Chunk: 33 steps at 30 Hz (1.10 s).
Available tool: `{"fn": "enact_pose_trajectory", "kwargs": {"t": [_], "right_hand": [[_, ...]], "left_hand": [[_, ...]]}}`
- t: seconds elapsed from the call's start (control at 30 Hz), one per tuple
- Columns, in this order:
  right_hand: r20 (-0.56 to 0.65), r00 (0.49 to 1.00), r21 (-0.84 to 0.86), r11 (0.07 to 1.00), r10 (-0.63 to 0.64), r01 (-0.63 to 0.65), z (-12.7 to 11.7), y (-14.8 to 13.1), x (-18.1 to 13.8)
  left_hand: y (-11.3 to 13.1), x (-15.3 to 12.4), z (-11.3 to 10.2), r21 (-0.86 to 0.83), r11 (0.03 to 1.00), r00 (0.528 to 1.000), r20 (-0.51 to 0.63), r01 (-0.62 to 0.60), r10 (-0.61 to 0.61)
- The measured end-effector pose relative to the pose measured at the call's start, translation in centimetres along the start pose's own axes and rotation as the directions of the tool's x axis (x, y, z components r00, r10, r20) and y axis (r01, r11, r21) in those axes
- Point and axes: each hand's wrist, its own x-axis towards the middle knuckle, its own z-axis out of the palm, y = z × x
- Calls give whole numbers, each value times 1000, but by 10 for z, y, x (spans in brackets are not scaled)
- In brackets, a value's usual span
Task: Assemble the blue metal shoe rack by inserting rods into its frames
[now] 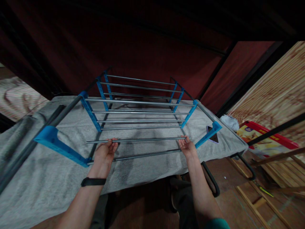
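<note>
A loose grey metal rod (147, 140) is held crosswise between my two hands. My left hand (106, 151) pinches it some way in from its left end, which sticks out past the fingers. Close to the rod's right end, the fingers of my right hand (187, 146) are closed on it. Around the rod stands a rack frame of grey tubes with blue plastic brackets (60, 146). Several crossbars (140, 121) join the brackets farther back. One lower crossbar (147, 155) spans the nearest bracket pair, just below the held rod.
The rack lies on a grey cloth-covered surface (143, 175). A dark phone (213, 135) rests by the right bracket. Beyond the right edge are a red and yellow box (262, 136) and wooden slats (281, 175). A dark red panel (143, 47) rises behind.
</note>
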Motion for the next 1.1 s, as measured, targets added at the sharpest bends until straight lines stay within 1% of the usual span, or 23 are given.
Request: {"fn": "enact_pose_trajectory", "kwargs": {"t": [0.2,0.47,0.67,0.83,0.97,1.1], "right_hand": [[15,1000,3,1000,-6,6,-1,1,2],[18,1000,-5,1000,-22,22,0,1,1],[16,999,-20,999,-33,34,1,0,-1],[12,999,-28,999,-30,30,0,0,0],[-24,1000,-23,1000,-15,14,-4,-3,3],[-63,998,-29,999,15,-17,-12,-7,11]], "left_hand": [[1,-2,1,12,999,999,-5,35,-35],[1,0,1,19,999,999,-9,44,-43],[0,3,0,17,999,1000,4,30,-30],[-2,0,0,4,1000,1000,21,-5,5],[-7,-9,-4,-17,999,997,64,-47,48],[-13,-18,-10,-17,998,991,121,-61,63]]}}
